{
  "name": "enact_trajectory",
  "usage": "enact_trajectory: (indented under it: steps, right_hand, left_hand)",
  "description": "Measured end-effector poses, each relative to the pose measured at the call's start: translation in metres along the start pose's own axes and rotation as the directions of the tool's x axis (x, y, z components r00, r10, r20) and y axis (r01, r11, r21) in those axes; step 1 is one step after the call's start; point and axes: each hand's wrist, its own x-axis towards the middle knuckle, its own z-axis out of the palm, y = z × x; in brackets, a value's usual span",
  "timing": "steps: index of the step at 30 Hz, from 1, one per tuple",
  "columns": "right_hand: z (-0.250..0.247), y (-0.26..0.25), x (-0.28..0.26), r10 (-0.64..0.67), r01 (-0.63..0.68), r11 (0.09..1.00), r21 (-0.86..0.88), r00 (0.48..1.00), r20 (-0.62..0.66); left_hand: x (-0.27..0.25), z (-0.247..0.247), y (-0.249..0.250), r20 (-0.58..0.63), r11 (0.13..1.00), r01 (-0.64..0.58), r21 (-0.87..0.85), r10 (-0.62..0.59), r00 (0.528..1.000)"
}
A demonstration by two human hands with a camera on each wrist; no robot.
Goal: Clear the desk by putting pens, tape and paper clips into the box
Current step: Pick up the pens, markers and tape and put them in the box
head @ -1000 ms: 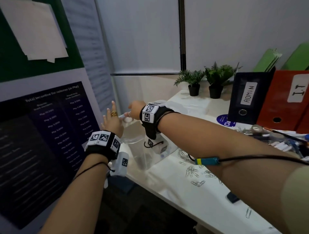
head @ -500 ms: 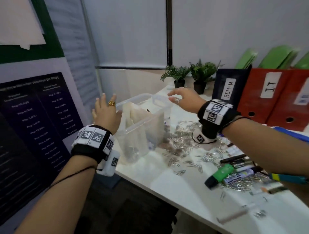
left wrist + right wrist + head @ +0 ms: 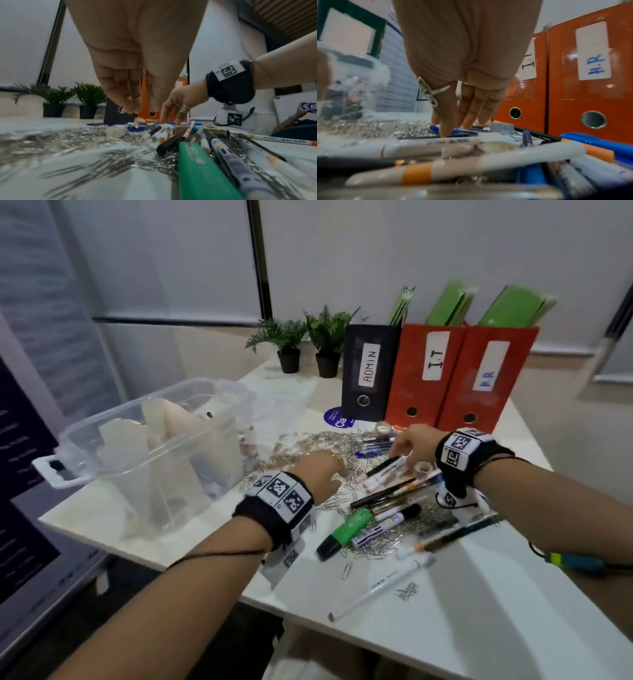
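A clear plastic box (image 3: 113, 436) stands at the desk's left end, with white card pieces and a few small items inside. To its right a heap of paper clips (image 3: 305, 441) spreads over the desk. My left hand (image 3: 327, 470) hovers over them with fingers (image 3: 132, 108) straight, pointing down and holding nothing. Beyond it lies a pile of pens and markers (image 3: 394, 491), among them a green highlighter (image 3: 346, 530). My right hand (image 3: 399, 446) reaches down onto the pile, its straight fingers (image 3: 447, 128) touching pens near a blue pen (image 3: 435, 127). A tape roll (image 3: 423, 469) sits beside that wrist.
A dark binder and two orange ones (image 3: 424, 374) stand at the back, beside two potted plants (image 3: 325, 344). A second tape roll (image 3: 383, 428) lies by the binders. A white pen (image 3: 376, 587) and loose clips lie near the front edge. A poster board (image 3: 20, 474) stands left.
Both hands have left the box and swung right and down, the left over the paper clips, the right onto the pens. My view has turned toward the pile.
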Motion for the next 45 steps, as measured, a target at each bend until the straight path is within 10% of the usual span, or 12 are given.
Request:
enact_trajectory:
  steps: [14, 26, 33, 45]
  right_hand:
    - [0.03, 0.002, 0.013, -0.144, 0.152, 0.94, -0.306, 0.988, 0.047]
    - [0.035, 0.008, 0.016, -0.193, 0.209, 0.877, -0.433, 0.978, 0.082]
    - [0.026, 0.011, 0.004, -0.221, 0.183, 0.904, -0.387, 0.974, -0.057]
    - [0.0, 0.013, -0.028, -0.148, 0.122, 0.988, -0.09, 0.905, -0.4]
  left_hand:
    - [0.104, 0.034, 0.044, 0.293, 0.973, 0.074, 0.218, -0.138, 0.946]
    - [0.071, 0.017, 0.054, 0.12, 0.995, -0.08, 0.055, 0.073, 0.99]
    - [0.053, 0.024, 0.077, 0.361, 0.979, -0.199, 0.039, 0.172, 0.917]
    - [0.049, 0.036, 0.097, 0.418, 0.94, -0.191, 0.281, 0.059, 0.906]
